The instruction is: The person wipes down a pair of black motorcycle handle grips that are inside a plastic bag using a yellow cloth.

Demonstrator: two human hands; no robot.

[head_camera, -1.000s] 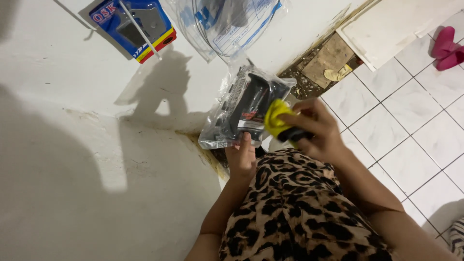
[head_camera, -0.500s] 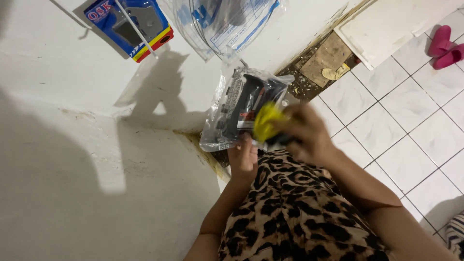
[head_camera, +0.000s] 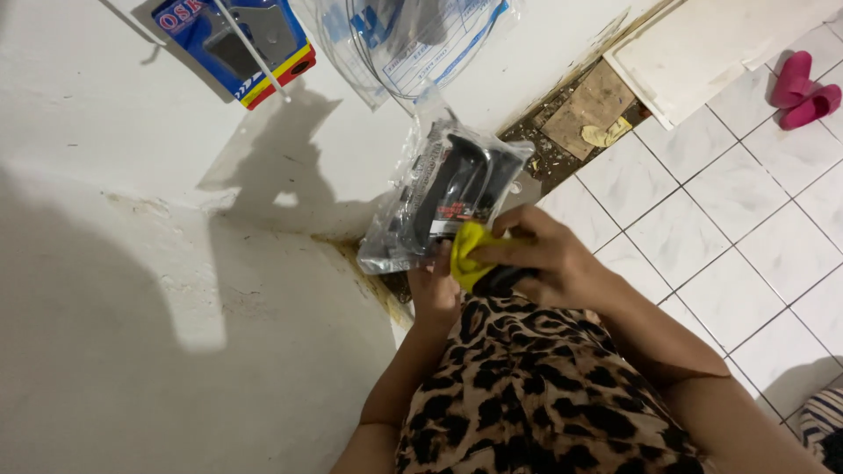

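My left hand (head_camera: 436, 290) grips the lower edge of a clear plastic packet (head_camera: 443, 195) with black parts inside, held up against a white wall. My right hand (head_camera: 540, 254) is closed on a yellow cloth (head_camera: 467, 254), which rests against the packet's lower right corner. Something dark shows under the cloth in the right hand; I cannot tell what it is. A leopard-print garment (head_camera: 527, 395) covers my body below both hands.
A blue, red and yellow blister pack (head_camera: 237, 44) hangs on the wall (head_camera: 132, 263) at upper left, next to a clear bag with a printed sheet (head_camera: 413, 39). White floor tiles (head_camera: 729, 228) lie right. Pink slippers (head_camera: 803, 88) and a white board (head_camera: 702, 44) sit top right. Debris (head_camera: 588, 118) fills a floor gap.
The right hand with the yellow cloth has shifted left along the packet's lower edge. The left hand keeps its hold on the packet.
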